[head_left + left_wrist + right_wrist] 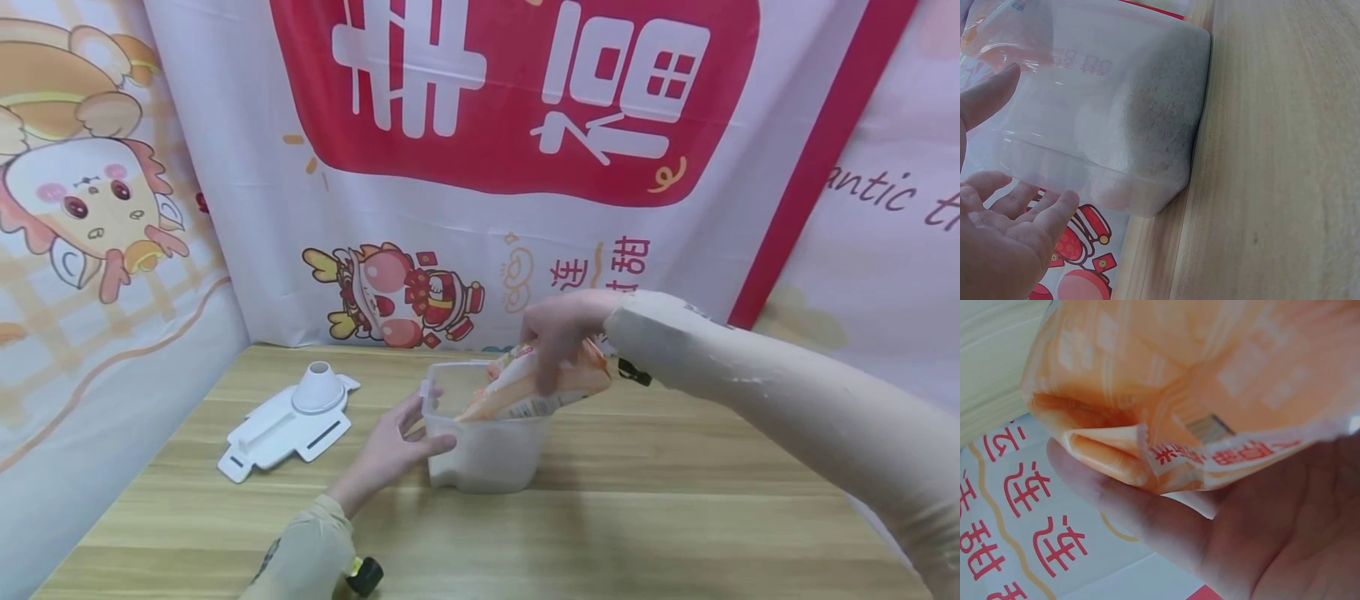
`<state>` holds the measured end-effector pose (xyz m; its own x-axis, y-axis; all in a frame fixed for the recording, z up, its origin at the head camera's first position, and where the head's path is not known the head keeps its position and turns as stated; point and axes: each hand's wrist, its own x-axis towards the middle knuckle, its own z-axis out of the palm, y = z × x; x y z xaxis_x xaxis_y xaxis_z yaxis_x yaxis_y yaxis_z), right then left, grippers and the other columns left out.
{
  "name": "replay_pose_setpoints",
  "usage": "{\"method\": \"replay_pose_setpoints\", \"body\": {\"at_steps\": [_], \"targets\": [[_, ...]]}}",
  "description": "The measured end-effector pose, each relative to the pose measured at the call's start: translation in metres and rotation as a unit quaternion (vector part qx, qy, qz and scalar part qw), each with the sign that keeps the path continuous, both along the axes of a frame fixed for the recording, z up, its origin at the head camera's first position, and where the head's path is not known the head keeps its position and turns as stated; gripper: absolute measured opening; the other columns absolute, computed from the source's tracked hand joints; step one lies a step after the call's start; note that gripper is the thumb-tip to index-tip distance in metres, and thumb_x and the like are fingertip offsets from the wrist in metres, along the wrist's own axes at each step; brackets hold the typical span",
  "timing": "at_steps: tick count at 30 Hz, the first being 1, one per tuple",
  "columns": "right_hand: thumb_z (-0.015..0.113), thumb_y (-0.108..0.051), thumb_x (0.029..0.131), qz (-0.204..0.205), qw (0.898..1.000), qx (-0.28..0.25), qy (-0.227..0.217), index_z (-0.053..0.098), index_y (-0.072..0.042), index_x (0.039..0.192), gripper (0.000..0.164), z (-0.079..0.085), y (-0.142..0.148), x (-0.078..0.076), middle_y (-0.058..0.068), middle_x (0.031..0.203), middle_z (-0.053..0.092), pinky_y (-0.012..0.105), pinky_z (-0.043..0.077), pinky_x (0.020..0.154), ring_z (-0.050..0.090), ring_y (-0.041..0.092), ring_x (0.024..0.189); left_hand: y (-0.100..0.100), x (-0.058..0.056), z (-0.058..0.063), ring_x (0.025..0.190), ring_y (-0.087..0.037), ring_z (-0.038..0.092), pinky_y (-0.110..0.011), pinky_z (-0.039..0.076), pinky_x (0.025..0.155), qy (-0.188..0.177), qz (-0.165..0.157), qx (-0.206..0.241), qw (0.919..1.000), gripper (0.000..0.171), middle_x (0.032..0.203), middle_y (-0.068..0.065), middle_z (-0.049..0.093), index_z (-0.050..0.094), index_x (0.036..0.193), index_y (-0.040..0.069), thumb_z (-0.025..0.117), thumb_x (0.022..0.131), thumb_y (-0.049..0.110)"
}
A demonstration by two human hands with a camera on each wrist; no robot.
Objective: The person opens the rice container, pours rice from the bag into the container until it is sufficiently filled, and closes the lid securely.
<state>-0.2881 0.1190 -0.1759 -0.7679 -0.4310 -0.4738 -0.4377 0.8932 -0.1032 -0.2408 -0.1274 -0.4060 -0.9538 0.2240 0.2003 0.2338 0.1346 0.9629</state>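
Observation:
My left hand (393, 450) holds the left side of a translucent plastic container (483, 458), thumb toward the near face and fingers at the far side. In the left wrist view, white grains (1163, 106) fill the container's lower part. My right hand (558, 329) grips an orange-and-white plastic bag (517, 390) from above. The bag is tilted, its lower left end inside the container's rim. The right wrist view shows the crumpled, folded end of the bag (1179, 381) against the fingers (1147, 515). The container's far side is partly hidden by the bag.
Left of the container, a white lid-like piece (262, 433) with slotted tabs and a raised cone (318, 387) lies on the wooden table (675, 517). A printed cloth (262, 250) hangs behind the table's back edge, and another (97, 333) on the left.

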Motion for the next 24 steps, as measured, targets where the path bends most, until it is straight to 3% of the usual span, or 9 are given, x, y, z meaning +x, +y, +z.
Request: {"method": "replay_pose_setpoints", "body": {"at_steps": [9, 24], "targets": [[0.090, -0.032, 0.066, -0.008, 1.000, 0.010, 0.000, 0.068, -0.024, 0.102, 0.043, 0.0031, -0.0013, 0.0005, -0.004, 0.096, 0.067, 0.038, 0.053, 0.078, 0.062, 0.019, 0.090, -0.0004, -0.0013, 0.0001, 0.138, -0.021, 0.037, -0.037, 0.040, 0.105, -0.015, 0.005, -0.003, 0.9999, 0.079, 0.149, 0.004, 0.042, 0.046, 0.147, 0.020, 0.085, 0.079, 0.030], [0.090, -0.032, 0.066, -0.006, 1.000, 0.003, -0.006, 0.068, -0.023, 0.103, 0.044, 0.0042, -0.0016, -0.0024, -0.002, 0.099, 0.067, 0.039, 0.054, 0.076, 0.061, 0.022, 0.092, -0.0003, -0.0007, 0.0013, 0.139, -0.020, 0.035, -0.040, 0.039, 0.106, -0.014, 0.012, -0.019, 0.9996, 0.084, 0.148, 0.004, 0.043, 0.043, 0.149, 0.022, 0.085, 0.078, 0.034]]}}
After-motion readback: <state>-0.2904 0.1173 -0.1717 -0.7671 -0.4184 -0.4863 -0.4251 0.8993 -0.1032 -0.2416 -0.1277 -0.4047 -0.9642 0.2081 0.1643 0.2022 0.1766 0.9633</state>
